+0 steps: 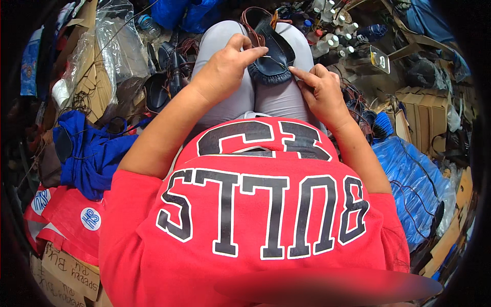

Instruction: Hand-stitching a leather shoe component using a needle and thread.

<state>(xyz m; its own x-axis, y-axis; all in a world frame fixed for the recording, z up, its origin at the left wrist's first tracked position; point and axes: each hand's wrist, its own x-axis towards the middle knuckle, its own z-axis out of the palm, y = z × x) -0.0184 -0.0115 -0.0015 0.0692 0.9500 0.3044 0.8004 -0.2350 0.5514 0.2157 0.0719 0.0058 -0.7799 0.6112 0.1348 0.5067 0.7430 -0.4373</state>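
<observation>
A dark moccasin-style shoe [279,48] with a gathered toe seam rests on my lap, its toe toward me. Brown lace hangs at its far left side. My left hand [227,69] is over the shoe's left edge, thumb and forefinger pinched together at a thin pale strand that looks like thread [276,62]. At the right edge of the toe, my right hand [323,92] pinches near the strand's other end, by the seam. Whether a needle is on it is too small to tell.
Other dark shoes [157,92] lie left of my knees. Several small bottles [325,46] stand beyond my right knee. Blue cloth [97,153] and a red bag [71,217] are at the left. Flat cardboard [427,115] and a blue plastic bundle [404,189] lie at the right.
</observation>
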